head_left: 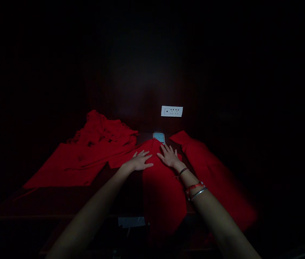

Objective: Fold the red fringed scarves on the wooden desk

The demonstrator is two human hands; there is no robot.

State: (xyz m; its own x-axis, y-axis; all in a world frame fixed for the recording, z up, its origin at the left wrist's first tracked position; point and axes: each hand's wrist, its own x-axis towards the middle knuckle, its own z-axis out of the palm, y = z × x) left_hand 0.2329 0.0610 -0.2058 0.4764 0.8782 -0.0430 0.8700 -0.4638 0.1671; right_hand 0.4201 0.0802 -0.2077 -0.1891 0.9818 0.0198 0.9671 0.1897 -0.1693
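Observation:
A strip of red cloth (164,190) runs down the middle of a dark table (109,196) and hangs over its front edge. My left hand (141,161) lies flat on the cloth's left side, fingers spread, with a ring on one finger. Across from it my right hand (169,156) rests palm down near the cloth's far end, its fingers apart too. Bracelets circle my right forearm. More red cloth (66,163) spreads to the left, reaching toward my left hand, with a crumpled heap (104,127) behind it.
Another long red cloth (211,169) lies on the right side of the table. A phone-like lit screen (158,137) sits behind the middle cloth. On the dark wall is a white socket panel (172,111). Something pale (131,222) shows below the table edge. The surroundings are very dark.

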